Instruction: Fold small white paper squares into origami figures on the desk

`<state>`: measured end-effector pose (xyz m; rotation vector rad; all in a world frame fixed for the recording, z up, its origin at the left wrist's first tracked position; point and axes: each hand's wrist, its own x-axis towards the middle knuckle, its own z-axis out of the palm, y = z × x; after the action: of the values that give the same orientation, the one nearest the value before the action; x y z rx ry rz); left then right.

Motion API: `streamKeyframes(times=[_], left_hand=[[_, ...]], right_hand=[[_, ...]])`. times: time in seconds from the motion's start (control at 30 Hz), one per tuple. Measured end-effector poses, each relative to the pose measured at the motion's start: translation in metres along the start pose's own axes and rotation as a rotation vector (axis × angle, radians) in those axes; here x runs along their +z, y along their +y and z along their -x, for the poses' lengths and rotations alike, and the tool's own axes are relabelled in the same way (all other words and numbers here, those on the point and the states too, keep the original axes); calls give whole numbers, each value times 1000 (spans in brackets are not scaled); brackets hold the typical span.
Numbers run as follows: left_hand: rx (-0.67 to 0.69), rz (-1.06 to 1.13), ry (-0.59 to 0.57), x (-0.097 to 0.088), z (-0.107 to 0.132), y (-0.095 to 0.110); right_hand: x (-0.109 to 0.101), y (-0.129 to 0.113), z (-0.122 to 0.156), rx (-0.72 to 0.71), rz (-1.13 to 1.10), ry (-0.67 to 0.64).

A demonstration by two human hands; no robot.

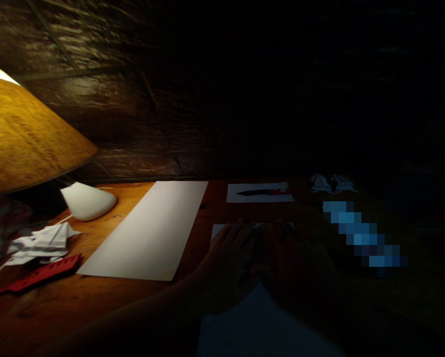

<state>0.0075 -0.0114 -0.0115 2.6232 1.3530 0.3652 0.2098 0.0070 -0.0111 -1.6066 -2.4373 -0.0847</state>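
In dim light at the table's middle, my left hand lies flat on white paper with its fingers stretched forward. My right hand rests beside it on the paper, fingers extended and mostly in shadow. The paper shows below the hands with a pointed upper edge, and a pale edge also shows beyond the fingertips. Whether these belong to one folded sheet I cannot tell. Beyond the hands, a knife with a dark blade and red handle lies on a small white sheet.
A large white sheet lies left of my hands. Farther left are a lamp with an amber shade and white base, folded paper and a red slotted object. Folded paper and a pixelated blue strip are at right.
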Motion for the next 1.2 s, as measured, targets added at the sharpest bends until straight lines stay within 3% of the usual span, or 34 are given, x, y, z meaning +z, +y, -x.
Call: streamKeyframes(times=[0.43,0.67,0.97,1.2], left_hand=[[-59,-44,-20,-2,2,3],[-75,-37,-16,-4,3,4],[-97,-21,64,-8,4,3],[-79,2,39,-8,1,-2]], right_hand=[[10,1,3,-66,86,11],[0,1,3,-76,78,10],[3,0,4,-57,34,134],[1,0,-3,-123,68,134]])
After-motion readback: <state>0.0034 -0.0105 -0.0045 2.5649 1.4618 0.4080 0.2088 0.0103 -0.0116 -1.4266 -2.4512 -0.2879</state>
